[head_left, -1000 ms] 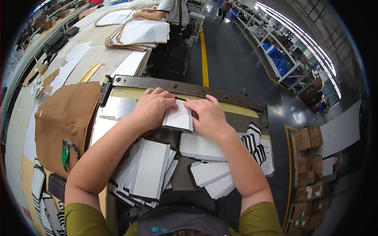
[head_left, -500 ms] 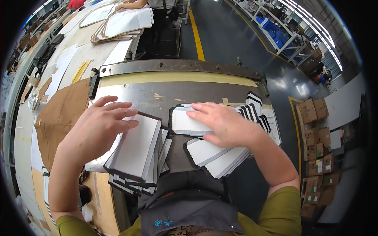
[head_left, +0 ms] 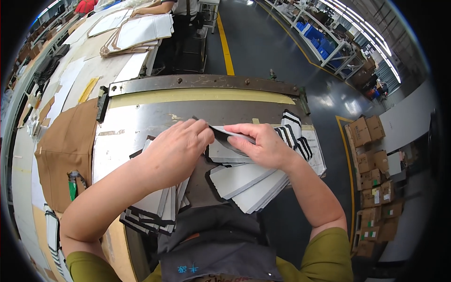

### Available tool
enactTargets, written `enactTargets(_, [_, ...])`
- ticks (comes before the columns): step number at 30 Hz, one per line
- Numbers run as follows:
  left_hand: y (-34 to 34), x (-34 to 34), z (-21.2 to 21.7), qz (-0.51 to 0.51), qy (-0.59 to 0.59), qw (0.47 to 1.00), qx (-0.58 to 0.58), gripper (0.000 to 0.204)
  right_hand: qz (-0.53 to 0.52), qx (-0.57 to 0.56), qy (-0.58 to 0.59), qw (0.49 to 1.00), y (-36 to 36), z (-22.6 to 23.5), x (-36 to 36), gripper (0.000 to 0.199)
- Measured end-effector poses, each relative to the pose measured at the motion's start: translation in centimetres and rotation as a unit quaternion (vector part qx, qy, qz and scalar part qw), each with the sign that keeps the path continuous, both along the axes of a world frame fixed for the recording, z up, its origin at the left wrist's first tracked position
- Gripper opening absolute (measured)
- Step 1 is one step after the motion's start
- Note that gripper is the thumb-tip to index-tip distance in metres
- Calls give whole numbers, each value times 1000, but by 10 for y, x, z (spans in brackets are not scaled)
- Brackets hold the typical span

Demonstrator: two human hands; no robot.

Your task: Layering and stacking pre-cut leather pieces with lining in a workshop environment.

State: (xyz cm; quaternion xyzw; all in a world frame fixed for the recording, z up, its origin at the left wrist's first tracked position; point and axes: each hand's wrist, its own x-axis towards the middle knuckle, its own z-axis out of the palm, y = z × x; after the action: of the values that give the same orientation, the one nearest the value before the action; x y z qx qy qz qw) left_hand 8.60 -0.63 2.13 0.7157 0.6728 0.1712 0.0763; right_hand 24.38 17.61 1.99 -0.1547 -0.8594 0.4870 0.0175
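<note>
Through the head camera I had the left hand bunched, its fingers closed on the left end of a panel, while the right hand pinched the other end, thumb below and fingers above. The panel was bowed and tipped, so I saw its dark underside and a thin pale edge; it was above the worktop, near the middle. Just below the right hand lay a stack of white panels with black edges, and nearer the apron more of them spread in a fan. To the left, partly covered by the left forearm, I had a heap of similar panels, loosely squared and skewed. Striped pieces in black and white lay beyond the right wrist, beside a printed sheet. A metal bar ran along the far side of the worktop, with a yellow strip just in front of it. On the side table to the left I saw a brown piece, and cartons stood well off to the right.
</note>
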Motion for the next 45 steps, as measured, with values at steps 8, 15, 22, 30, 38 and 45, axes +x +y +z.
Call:
enactTargets(8, [26,5,-14,-91,30,995,-3,46,34,170,13,985,38,-2,-34,24])
enactTargets(15, [30,1,-25,-79,24,996,-20,38,-234,326,385,831,92,29,-90,14])
enactTargets(22, [34,-75,-39,248,120,961,-18,42,57,281,273,918,34,-74,-120,23])
enactTargets(30, [28,-78,-63,168,13,981,92,42,116,306,210,921,34,-67,-112,37])
enactTargets(38, [31,-71,-57,176,57,980,79,37,93,397,203,890,31,-64,-107,42])
enactTargets(45, [31,-82,-66,182,63,972,136,37,72,421,210,879,21,-60,-109,40])
